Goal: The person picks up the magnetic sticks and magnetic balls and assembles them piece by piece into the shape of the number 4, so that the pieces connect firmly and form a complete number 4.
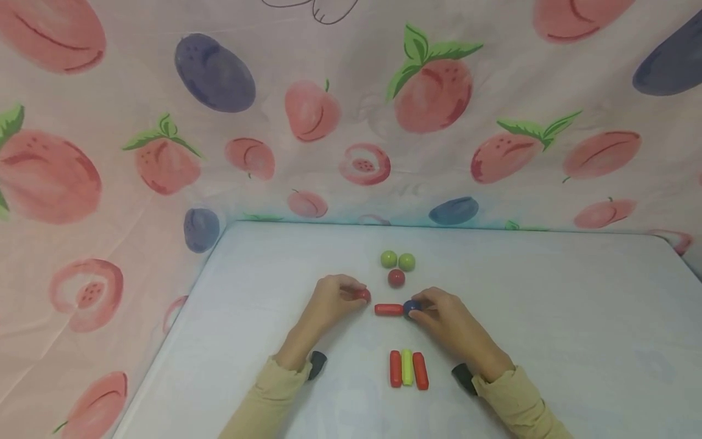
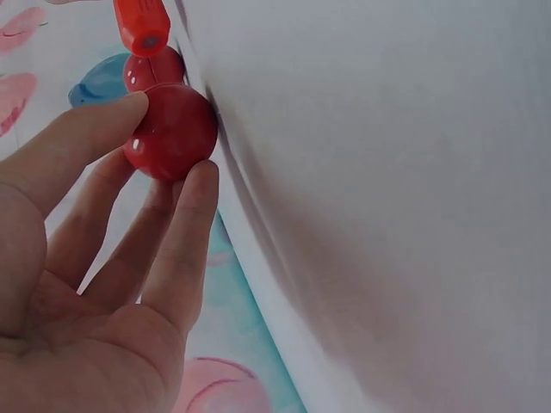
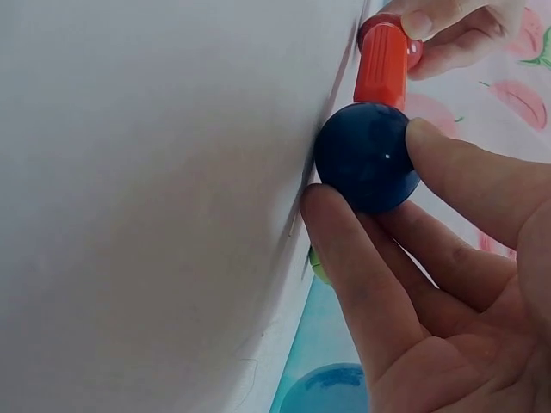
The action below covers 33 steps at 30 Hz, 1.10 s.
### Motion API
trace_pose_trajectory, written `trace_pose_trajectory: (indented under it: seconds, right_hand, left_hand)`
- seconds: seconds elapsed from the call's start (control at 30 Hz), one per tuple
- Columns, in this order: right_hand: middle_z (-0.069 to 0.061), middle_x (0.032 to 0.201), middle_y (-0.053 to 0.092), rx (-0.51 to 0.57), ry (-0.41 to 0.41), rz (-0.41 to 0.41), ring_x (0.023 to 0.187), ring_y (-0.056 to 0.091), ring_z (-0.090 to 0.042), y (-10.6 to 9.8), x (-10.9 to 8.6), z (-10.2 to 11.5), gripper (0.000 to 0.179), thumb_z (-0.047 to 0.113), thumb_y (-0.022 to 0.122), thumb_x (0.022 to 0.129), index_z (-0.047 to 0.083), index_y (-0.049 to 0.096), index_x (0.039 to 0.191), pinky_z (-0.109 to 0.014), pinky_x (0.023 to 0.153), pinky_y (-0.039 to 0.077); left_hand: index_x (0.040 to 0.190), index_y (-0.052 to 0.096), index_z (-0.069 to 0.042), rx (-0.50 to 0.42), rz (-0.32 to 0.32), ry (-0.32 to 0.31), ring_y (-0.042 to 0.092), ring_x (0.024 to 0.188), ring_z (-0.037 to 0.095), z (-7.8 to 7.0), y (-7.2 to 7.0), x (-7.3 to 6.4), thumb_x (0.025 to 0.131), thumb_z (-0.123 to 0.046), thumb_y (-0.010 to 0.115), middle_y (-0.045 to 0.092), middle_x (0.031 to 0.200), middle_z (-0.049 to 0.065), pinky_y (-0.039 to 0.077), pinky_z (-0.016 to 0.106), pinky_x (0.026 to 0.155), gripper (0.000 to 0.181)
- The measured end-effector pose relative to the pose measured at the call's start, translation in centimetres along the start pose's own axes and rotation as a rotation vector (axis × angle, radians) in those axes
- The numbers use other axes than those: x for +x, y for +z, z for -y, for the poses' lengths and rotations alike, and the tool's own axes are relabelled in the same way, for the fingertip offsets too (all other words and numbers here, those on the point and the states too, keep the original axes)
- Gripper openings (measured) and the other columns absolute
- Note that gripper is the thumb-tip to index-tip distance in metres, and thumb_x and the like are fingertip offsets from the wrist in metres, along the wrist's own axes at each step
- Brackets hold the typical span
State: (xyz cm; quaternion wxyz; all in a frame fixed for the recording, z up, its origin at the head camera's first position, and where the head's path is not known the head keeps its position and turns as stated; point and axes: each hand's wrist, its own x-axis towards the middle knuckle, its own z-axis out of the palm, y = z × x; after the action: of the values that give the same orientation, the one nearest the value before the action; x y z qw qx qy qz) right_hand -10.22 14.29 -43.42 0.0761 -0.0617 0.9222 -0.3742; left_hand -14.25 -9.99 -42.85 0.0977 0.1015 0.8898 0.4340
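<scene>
Between thumb and fingertips, my left hand point(image 1: 331, 303) pinches a glossy red ball point(image 2: 175, 131) on the white table. My right hand point(image 1: 446, 318) pinches a dark blue ball point(image 3: 368, 157) at the right end of a red ridged rod point(image 1: 389, 310). The rod lies sideways, and its right end meets the blue ball. Its left end points toward the red ball, with a small gap between them in the head view. Just behind lies another red ball point(image 1: 397, 278), with two green balls point(image 1: 389, 259) beyond it.
Nearer the front edge, two red rods point(image 1: 395, 369) lie on either side of a yellow-green rod point(image 1: 407, 367). A fruit-print cloth point(image 1: 351, 122) hangs behind the white table point(image 1: 548, 317) and along its left side.
</scene>
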Motion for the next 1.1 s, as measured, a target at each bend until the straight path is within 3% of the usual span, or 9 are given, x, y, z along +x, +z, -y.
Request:
trace_pose_trajectory:
  seconds: [0.27,1.1]
  right_hand:
    - [-0.004,0.109,0.068,-0.008,0.007,0.005,0.103,0.065,-0.02,-0.04,0.0,0.01,0.031,0.019,0.076,0.088,0.008,0.066,0.115,-0.043,0.093,0.054]
    - [-0.001,0.107,0.068,-0.016,0.004,0.028,0.101,0.066,-0.019,-0.15,0.15,-0.21,0.031,0.02,0.077,0.087,0.011,0.066,0.114,-0.042,0.092,0.055]
  left_hand:
    - [0.106,0.076,-0.014,0.052,0.045,0.011,0.066,0.09,0.013,-0.27,-0.03,-0.54,0.083,-0.016,0.08,0.073,0.099,-0.001,0.056,0.032,0.083,0.023]
    - [0.109,0.075,-0.013,-0.005,0.056,0.015,0.068,0.089,0.01,-0.01,0.26,-0.92,0.083,-0.016,0.08,0.073,0.098,-0.002,0.056,0.03,0.083,0.026]
